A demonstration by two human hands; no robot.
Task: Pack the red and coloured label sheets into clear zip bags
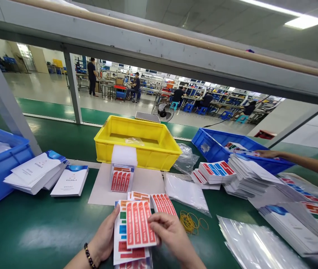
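Bin (153, 158) is plain yellow; tabletop (49, 235) beneath it is green; label sheet (138, 225) in front of it bears red stripes.

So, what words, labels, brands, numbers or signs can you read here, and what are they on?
"Max Load", seemingly, on the red sheet in the right hand; its other characters are too small.
Coloured sheet in the left hand: too small to read.
Booklets: too small.
Wrapped pack: too small.
No brand or number is legible.
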